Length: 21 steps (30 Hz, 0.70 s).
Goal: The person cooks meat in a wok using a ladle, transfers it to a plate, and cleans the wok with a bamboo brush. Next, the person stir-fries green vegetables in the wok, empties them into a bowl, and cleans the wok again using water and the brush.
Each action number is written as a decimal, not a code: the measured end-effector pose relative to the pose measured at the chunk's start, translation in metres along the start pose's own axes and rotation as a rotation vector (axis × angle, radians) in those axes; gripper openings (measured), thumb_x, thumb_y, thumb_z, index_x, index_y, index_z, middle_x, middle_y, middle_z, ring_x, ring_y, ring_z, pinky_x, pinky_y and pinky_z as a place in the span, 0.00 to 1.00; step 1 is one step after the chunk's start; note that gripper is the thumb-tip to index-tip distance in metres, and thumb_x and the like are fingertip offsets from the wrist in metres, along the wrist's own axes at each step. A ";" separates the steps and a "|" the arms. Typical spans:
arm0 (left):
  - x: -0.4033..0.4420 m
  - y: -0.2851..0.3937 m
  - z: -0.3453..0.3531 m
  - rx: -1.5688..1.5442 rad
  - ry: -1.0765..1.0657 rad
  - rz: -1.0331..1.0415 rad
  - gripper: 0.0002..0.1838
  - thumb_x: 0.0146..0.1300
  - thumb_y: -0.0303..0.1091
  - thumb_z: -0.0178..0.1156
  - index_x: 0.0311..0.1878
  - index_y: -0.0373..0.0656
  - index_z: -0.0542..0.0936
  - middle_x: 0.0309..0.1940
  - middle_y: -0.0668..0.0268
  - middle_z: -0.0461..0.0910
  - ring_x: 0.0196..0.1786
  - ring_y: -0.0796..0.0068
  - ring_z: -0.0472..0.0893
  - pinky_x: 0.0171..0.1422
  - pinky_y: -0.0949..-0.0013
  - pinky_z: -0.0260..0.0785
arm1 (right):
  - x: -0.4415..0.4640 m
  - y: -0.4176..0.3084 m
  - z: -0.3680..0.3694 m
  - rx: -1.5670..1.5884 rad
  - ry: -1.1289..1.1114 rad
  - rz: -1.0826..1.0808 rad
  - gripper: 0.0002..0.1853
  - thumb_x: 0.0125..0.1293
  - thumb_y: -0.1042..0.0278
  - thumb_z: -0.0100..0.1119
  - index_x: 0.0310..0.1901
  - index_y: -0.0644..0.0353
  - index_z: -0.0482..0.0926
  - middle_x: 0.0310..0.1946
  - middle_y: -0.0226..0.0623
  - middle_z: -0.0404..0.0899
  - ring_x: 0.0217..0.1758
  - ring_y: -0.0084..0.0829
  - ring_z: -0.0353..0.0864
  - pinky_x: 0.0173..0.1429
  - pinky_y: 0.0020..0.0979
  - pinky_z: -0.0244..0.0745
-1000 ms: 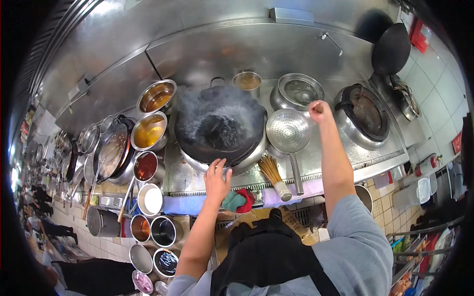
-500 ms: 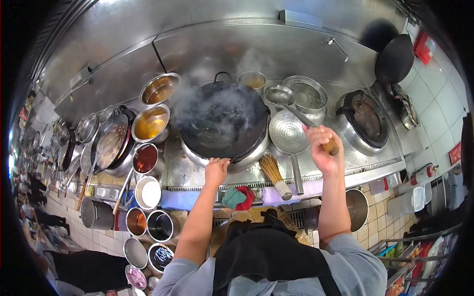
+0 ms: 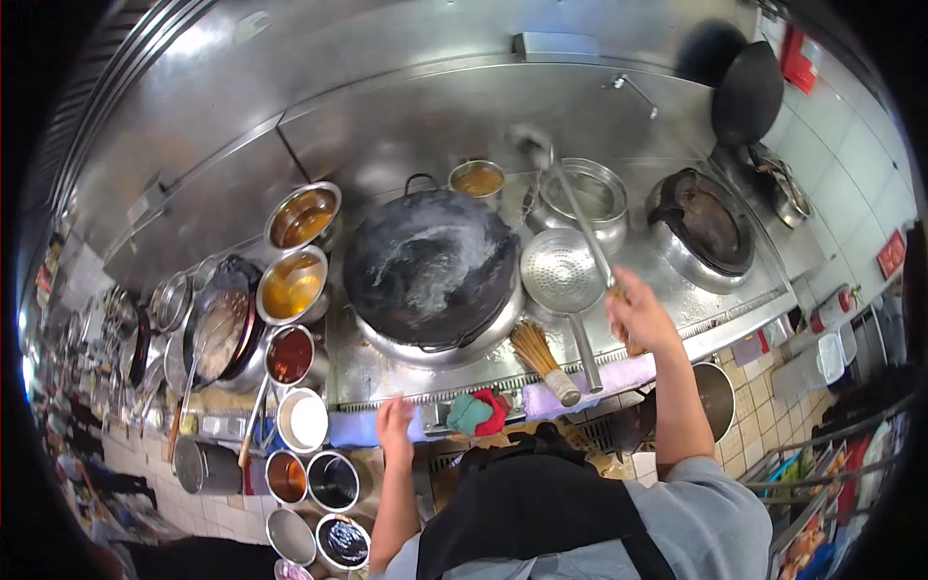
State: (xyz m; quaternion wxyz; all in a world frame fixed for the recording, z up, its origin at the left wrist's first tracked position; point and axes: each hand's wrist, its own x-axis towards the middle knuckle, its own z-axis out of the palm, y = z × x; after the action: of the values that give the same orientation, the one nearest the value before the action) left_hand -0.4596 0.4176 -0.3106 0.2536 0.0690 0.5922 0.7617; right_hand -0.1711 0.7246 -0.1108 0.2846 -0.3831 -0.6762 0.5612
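My right hand [image 3: 640, 314] is closed around the handle of a long ladle [image 3: 583, 220]. Its bowl, smeared by motion, is raised near the back wall above a pot of clear liquid [image 3: 583, 190]. My left hand [image 3: 394, 423] is off the wok, just in front of the counter edge, its fingers loosely apart and holding nothing. A large black wok [image 3: 387, 280] sits on the burner with whitish steam or swirling liquid in it. Right of the wok lie a perforated strainer [image 3: 561, 271] and a bamboo brush [image 3: 539, 358].
Bowls of amber liquid [image 3: 293, 285] and a pot of red sauce [image 3: 290, 356] stand left of the wok. A green and red cloth [image 3: 474, 413] lies at the front edge. Another wok [image 3: 709, 224] sits at right. Several containers stand lower left, including a white pot [image 3: 304, 421].
My left hand has let go of the wok's near rim and drawn back toward me. The ladle's bowl has swung up and back; my right hand has moved slightly down. The view has shifted.
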 end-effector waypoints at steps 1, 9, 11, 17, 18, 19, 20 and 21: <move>-0.011 -0.011 -0.019 0.080 0.027 -0.010 0.11 0.66 0.38 0.58 0.45 0.41 0.78 0.35 0.67 0.80 0.36 0.80 0.78 0.38 0.77 0.68 | 0.004 -0.017 -0.007 0.055 0.084 -0.003 0.25 0.66 0.70 0.53 0.63 0.61 0.62 0.22 0.29 0.70 0.15 0.19 0.68 0.16 0.22 0.62; -0.074 -0.080 -0.123 0.127 -0.008 -0.173 0.11 0.66 0.38 0.57 0.45 0.42 0.78 0.32 0.67 0.80 0.30 0.81 0.77 0.31 0.78 0.66 | 0.137 -0.053 -0.118 0.988 0.013 -0.179 0.12 0.69 0.67 0.46 0.52 0.57 0.68 0.21 0.30 0.69 0.16 0.18 0.63 0.16 0.22 0.61; -0.082 -0.099 -0.136 0.150 -0.029 -0.262 0.11 0.66 0.39 0.57 0.45 0.42 0.78 0.32 0.67 0.80 0.29 0.80 0.77 0.30 0.78 0.66 | 0.190 -0.024 -0.120 0.711 0.284 -0.085 0.08 0.66 0.68 0.46 0.46 0.58 0.69 0.20 0.31 0.69 0.16 0.21 0.66 0.18 0.25 0.64; -0.103 -0.201 -0.217 0.466 -0.076 -0.676 0.16 0.65 0.42 0.54 0.49 0.39 0.76 0.37 0.62 0.79 0.38 0.69 0.79 0.39 0.68 0.72 | 0.155 0.075 -0.051 0.353 0.120 0.091 0.03 0.61 0.72 0.48 0.30 0.60 0.71 0.15 0.34 0.71 0.12 0.26 0.69 0.17 0.30 0.66; -0.106 -0.218 -0.227 0.415 -0.041 -0.722 0.17 0.66 0.42 0.53 0.49 0.38 0.75 0.38 0.61 0.79 0.40 0.67 0.80 0.42 0.65 0.74 | 0.147 0.102 -0.037 0.365 0.066 0.190 0.08 0.62 0.72 0.50 0.42 0.62 0.70 0.17 0.32 0.70 0.12 0.24 0.68 0.17 0.28 0.65; -0.110 -0.216 -0.231 0.313 -0.065 -0.811 0.19 0.67 0.44 0.51 0.49 0.36 0.75 0.41 0.57 0.78 0.47 0.62 0.79 0.52 0.60 0.73 | 0.127 0.107 -0.017 0.425 0.070 0.243 0.08 0.63 0.71 0.50 0.44 0.61 0.70 0.18 0.31 0.70 0.13 0.23 0.68 0.16 0.28 0.64; -0.114 -0.213 -0.234 0.319 -0.056 -0.813 0.19 0.67 0.44 0.51 0.49 0.36 0.75 0.41 0.57 0.78 0.47 0.62 0.79 0.52 0.60 0.73 | 0.111 0.102 0.002 0.490 0.074 0.299 0.09 0.65 0.69 0.51 0.45 0.60 0.70 0.18 0.29 0.70 0.13 0.22 0.68 0.15 0.28 0.64; -0.116 -0.209 -0.232 0.404 -0.085 -0.764 0.19 0.66 0.44 0.52 0.48 0.36 0.75 0.38 0.59 0.78 0.43 0.64 0.79 0.46 0.62 0.74 | 0.104 0.098 0.009 0.498 0.072 0.305 0.09 0.65 0.69 0.51 0.45 0.60 0.70 0.18 0.29 0.70 0.13 0.22 0.68 0.15 0.28 0.64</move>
State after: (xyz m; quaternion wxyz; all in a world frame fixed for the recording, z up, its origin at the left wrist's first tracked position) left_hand -0.3899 0.1971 -0.5507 0.5228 -0.0753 0.7015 0.4783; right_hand -0.2157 0.8145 -0.2134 0.3059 -0.4183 -0.4419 0.7322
